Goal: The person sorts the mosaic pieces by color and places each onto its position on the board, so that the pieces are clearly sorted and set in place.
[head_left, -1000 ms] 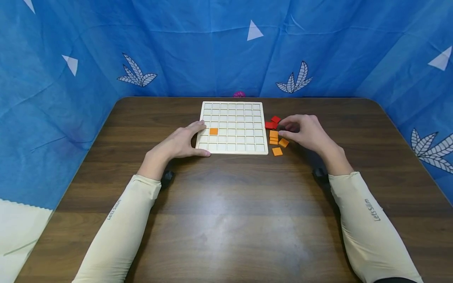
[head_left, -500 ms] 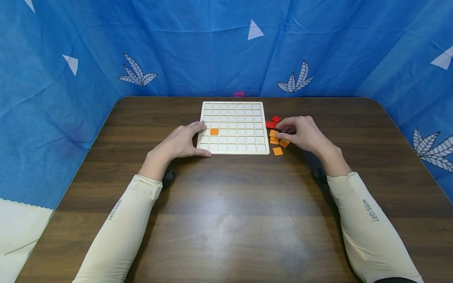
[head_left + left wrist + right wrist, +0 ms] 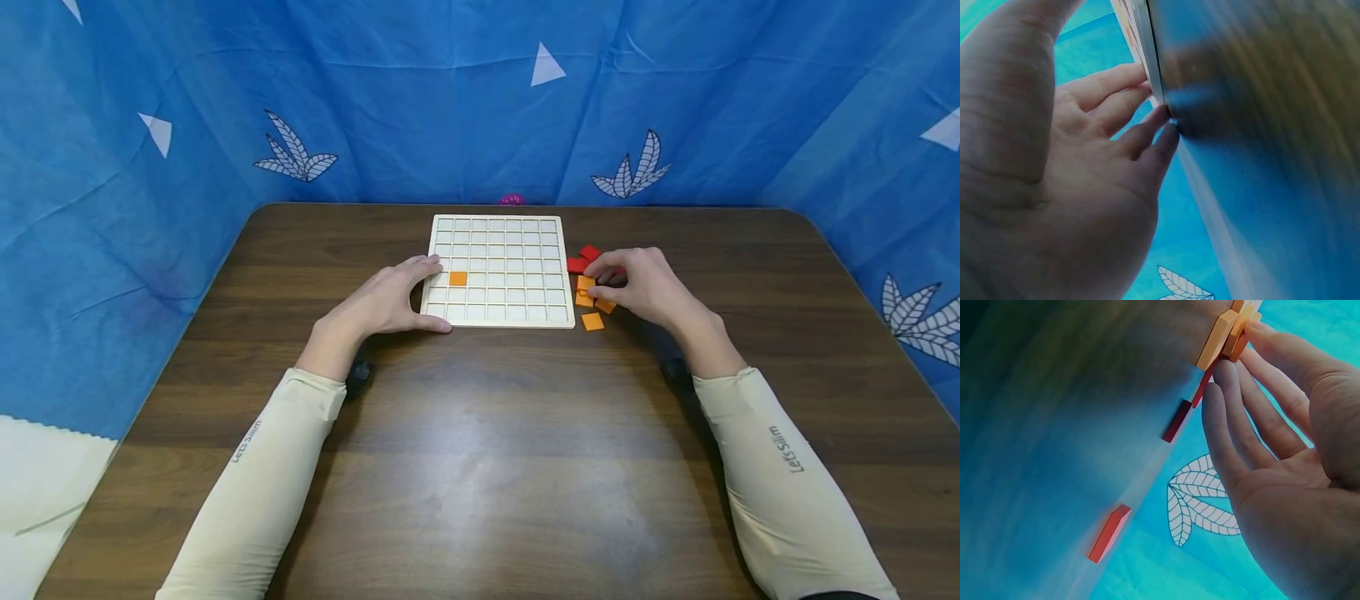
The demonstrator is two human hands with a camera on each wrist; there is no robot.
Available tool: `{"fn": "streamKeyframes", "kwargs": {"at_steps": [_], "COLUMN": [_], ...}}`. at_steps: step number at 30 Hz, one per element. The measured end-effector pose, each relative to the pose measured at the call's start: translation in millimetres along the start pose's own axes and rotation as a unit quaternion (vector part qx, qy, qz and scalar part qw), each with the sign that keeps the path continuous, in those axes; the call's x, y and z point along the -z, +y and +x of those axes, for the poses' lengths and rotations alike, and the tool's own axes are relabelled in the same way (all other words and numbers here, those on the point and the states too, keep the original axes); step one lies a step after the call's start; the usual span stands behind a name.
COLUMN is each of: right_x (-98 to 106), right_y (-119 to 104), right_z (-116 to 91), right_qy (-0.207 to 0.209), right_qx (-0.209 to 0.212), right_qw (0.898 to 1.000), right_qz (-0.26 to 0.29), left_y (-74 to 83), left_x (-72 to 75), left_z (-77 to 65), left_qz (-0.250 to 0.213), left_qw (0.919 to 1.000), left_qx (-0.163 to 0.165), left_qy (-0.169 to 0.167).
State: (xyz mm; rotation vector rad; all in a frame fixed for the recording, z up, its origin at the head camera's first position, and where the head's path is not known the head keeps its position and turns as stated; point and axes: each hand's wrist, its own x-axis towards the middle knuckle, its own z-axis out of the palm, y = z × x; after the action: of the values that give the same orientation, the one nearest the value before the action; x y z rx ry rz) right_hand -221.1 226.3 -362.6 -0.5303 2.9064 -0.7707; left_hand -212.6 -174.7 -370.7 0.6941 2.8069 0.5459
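A cream board [image 3: 498,323] with a grid of square recesses lies near the far edge of the table, one orange tile [image 3: 457,278] set in it toward the left. My left hand [image 3: 378,302] rests on the board's left side, thumb along the near edge and fingers stretched over the side rim; the left wrist view shows the fingertips at that edge. Just right of the board, my right hand [image 3: 647,283] pinches an orange tile [image 3: 586,282] at the top of a small pile, thumb and forefinger at its sides. The right wrist view shows its thumb against the orange tiles [image 3: 1235,331].
Red tiles [image 3: 590,252] lie behind the orange pile, partly hidden by my right hand. A single orange tile [image 3: 592,322] lies nearer me. The brown wooden table [image 3: 480,450] runs back to a blue patterned cloth [image 3: 420,100].
My right hand has shifted slightly left, its thumb and forefinger coming from beside the pile onto an orange tile. The left hand has stayed on the board, and the whole view has drifted slightly.
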Motion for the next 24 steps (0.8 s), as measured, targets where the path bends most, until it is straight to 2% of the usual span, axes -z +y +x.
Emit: {"fn": "streamKeyframes", "kwargs": {"at_steps": [5, 11, 20, 24], "right_x": [-0.2, -5.6, -19.2, -24.8], "right_y": [-2.5, -12.5, -44.1, -58.5], "right_z": [0.9, 9.5, 29.9, 40.6], "right_qy": [0.009, 0.032, 0.022, 0.021], "right_qx": [-0.003, 0.016, 0.021, 0.037], "right_qw": [1.000, 0.999, 0.999, 0.999], "right_qz": [0.011, 0.014, 0.029, 0.034], "left_y": [-3.4, -5.9, -7.2, -9.0], "left_x": [-1.2, -0.7, -0.9, -0.8], "left_z": [1.0, 1.7, 1.2, 0.8], "left_qz": [-0.007, -0.014, -0.016, -0.016], "left_qw": [0.9999, 0.9997, 0.9996, 0.9996], "left_qx": [-0.002, -0.001, -0.001, -0.002], "left_qy": [-0.013, -0.018, -0.025, -0.022]}}
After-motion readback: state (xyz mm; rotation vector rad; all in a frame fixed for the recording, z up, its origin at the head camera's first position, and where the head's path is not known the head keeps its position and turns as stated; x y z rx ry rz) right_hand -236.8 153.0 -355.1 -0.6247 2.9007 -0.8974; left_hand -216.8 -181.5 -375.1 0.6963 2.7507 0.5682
